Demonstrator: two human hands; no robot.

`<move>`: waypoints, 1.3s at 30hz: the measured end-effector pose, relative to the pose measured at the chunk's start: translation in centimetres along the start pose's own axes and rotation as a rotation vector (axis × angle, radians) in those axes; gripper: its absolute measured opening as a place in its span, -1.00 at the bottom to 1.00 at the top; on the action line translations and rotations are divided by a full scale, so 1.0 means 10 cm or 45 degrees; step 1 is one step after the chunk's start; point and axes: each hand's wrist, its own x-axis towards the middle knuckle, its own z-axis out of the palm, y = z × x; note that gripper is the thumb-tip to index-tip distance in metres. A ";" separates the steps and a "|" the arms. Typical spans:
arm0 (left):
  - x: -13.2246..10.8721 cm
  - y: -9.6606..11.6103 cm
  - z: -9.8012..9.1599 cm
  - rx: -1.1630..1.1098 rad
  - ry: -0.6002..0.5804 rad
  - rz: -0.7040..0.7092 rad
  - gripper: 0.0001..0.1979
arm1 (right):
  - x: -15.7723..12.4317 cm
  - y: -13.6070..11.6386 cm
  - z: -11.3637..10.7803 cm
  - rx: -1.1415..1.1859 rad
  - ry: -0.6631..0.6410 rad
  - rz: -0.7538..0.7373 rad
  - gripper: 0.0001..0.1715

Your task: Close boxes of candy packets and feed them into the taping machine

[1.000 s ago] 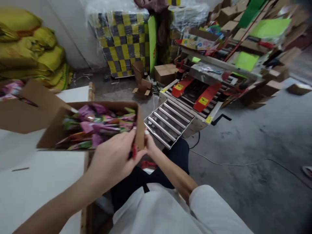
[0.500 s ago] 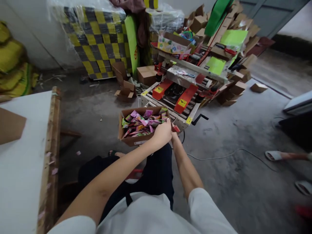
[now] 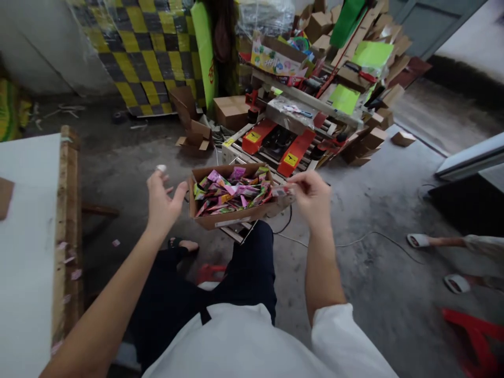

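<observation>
A brown cardboard box (image 3: 222,219) full of small colourful packets (image 3: 232,191), mostly pink and green, rests at the end of the roller machine just beyond my knees. My left hand (image 3: 162,202) is held in the air to the left of the box, its fingers apart and nothing in them; a white covering sits on one fingertip. At the box's right end, my right hand (image 3: 315,197) has thumb and finger pinched together. A small pale, reddish piece shows between that pinch and the box edge, too blurred to name.
A machine with rollers and red plates (image 3: 296,152) stands behind the box. To the left is a white table (image 3: 27,252) with a wooden edge. Wrapped yellow-and-grey stacks (image 3: 149,58) line the wall. Another person's feet in white sandals (image 3: 419,240) and a red stool (image 3: 476,331) are at right.
My hands were together at the box's right corner. The left has moved away to the left and opened; the right has shifted right and up, still pinching. The view has turned slightly right.
</observation>
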 end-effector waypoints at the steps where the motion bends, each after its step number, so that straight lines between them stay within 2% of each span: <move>1: -0.01 -0.15 0.01 -0.043 -0.061 -0.045 -0.20 | 0.09 -0.06 0.01 0.061 0.058 -0.005 -0.97; 3: -0.07 -0.35 0.09 -0.150 -0.219 -0.081 -0.11 | 0.24 -0.14 0.15 0.174 0.102 0.014 -0.91; 5: -0.12 -0.41 0.20 -0.238 -0.358 -0.071 -0.06 | 0.30 -0.14 0.40 0.172 0.016 0.062 -0.85; 7: -0.12 -0.39 0.29 -0.256 -0.448 -0.003 -0.05 | 0.27 -0.06 0.66 -0.003 -0.107 0.108 -0.86; 9: -0.07 -0.33 0.31 -0.223 -0.506 0.148 -0.08 | 0.20 0.09 0.80 -0.291 -0.164 0.115 -0.83; 11: 0.04 -0.27 0.28 -0.161 -0.552 0.358 -0.10 | 0.12 0.26 0.76 -0.535 -0.143 0.110 -0.66; 14: 0.23 -0.16 0.21 -0.013 -0.640 0.670 -0.03 | 0.07 0.50 0.55 -0.598 -0.224 0.211 -0.45; 17: 0.34 0.00 0.26 0.109 -0.757 0.899 0.05 | 0.10 0.58 0.46 -0.541 -0.502 0.326 -0.45; 19: 0.34 0.11 0.39 0.146 -0.813 1.002 0.07 | 0.12 0.53 0.54 -0.572 -0.682 0.340 -0.44; 21: 0.27 0.19 0.53 0.184 -0.871 1.054 0.01 | 0.13 0.42 0.68 -0.627 -0.863 0.270 -0.44; 24: 0.15 0.24 0.70 0.278 -0.979 1.044 -0.20 | 0.18 0.27 0.87 -0.717 -1.151 0.137 -0.39; 26: 0.08 0.24 0.76 0.337 -1.043 0.996 -0.29 | 0.27 0.24 0.92 -0.722 -1.325 0.127 -0.37; 29: 0.02 0.23 0.82 0.401 -1.131 0.910 -0.31 | 0.45 0.31 0.89 -0.540 -1.531 0.179 -0.30; 32: -0.02 0.21 0.87 0.465 -1.175 0.821 -0.31 | 0.54 0.39 0.79 -0.281 -1.723 0.160 -0.13; 34: -0.04 0.20 0.90 0.474 -1.193 0.767 -0.32 | 0.54 0.43 0.73 -0.177 -1.768 0.106 0.05; 36: -0.01 0.20 0.91 0.443 -1.244 0.716 -0.30 | 0.53 0.45 0.70 -0.142 -1.736 0.079 0.18; 37: 0.03 0.20 0.92 0.419 -1.292 0.682 -0.29 | 0.53 0.46 0.71 -0.138 -1.721 0.094 0.15; 39: 0.18 0.19 0.92 0.359 -1.460 0.567 -0.26 | 0.55 0.51 0.77 -0.161 -1.700 0.164 -0.09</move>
